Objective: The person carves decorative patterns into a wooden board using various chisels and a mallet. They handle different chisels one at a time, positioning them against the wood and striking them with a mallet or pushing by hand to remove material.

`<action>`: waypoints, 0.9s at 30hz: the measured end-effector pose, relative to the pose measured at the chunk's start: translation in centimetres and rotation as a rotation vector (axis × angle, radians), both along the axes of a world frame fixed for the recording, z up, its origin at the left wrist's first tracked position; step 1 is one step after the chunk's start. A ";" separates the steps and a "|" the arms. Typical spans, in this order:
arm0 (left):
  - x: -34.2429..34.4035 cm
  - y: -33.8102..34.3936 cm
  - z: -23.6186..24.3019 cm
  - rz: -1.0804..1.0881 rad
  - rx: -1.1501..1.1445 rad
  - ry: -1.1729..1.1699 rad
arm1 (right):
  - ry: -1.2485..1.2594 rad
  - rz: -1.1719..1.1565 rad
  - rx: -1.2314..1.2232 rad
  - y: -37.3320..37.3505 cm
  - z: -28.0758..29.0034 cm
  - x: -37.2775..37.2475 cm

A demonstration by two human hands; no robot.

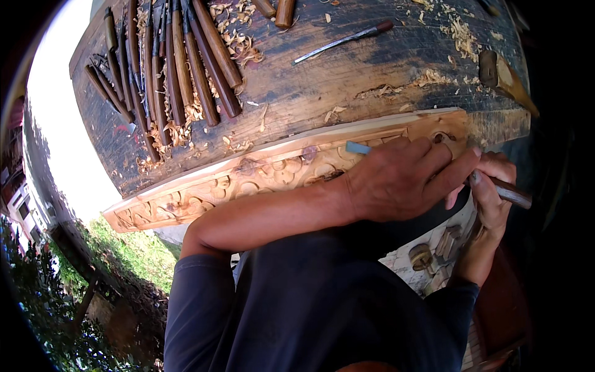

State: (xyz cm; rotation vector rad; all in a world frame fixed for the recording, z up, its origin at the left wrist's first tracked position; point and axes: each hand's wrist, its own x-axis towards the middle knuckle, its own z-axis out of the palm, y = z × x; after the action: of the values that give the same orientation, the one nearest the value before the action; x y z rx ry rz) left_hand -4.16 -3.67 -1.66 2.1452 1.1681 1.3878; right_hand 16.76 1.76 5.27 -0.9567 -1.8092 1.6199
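1. We see a long carved board (279,175) lying slantwise along the near edge of a worn wooden workbench (291,93), its relief of curling shapes facing up, with a few dark knots.
2. Over the board's right part we find a chisel (357,147): its pale blade end peeks out left of the left hand, and its dark handle (513,193) juts out on the right.
3. The right hand (491,189) is closed around that handle, near the board's right end.
4. The left hand (393,180) lies across the middle of the chisel, fingers bent toward the right hand; its fingertips are partly hidden, so we cannot tell how firmly they grip.
5. Beyond the board, we see wooden-handled tools (176,80) side by side at the bench's left, curled shavings (462,37) scattered about, and one slim tool (339,44) lying apart.
6. At the far right we make out a wooden mallet (509,82).
7. Below, we see a dark shirt (322,297) and, at left, sunlit grass (133,248).
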 end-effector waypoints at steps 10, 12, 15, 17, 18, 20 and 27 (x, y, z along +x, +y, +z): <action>0.0 0.0 0.1 0.026 -0.030 0.017 | 0.004 -0.062 -0.093 -0.4 -0.1 -0.5; 0.0 0.1 0.1 0.036 -0.038 0.000 | -0.012 -0.051 -0.129 0.1 0.0 -0.6; 0.3 0.3 -0.1 0.063 -0.027 -0.034 | 0.018 -0.043 -0.140 0.2 -0.4 -0.6; 0.4 0.3 -0.2 0.071 -0.032 -0.041 | 0.032 -0.044 -0.143 0.1 -0.7 -0.5; 0.3 0.3 -0.1 0.077 -0.041 -0.031 | 0.039 -0.045 -0.142 0.2 -0.9 -0.6; 0.2 0.3 0.2 0.087 -0.059 -0.010 | 0.051 -0.048 -0.141 0.3 -1.1 -0.7; 0.0 0.0 0.2 0.120 -0.095 0.014 | 0.057 -0.004 -0.123 0.6 -1.7 -1.0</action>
State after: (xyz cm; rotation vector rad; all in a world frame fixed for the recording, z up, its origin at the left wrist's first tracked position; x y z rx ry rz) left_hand -4.20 -3.68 -1.43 2.0521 1.3600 1.3392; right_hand 15.81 2.32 3.55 -0.9562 -1.6852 1.7556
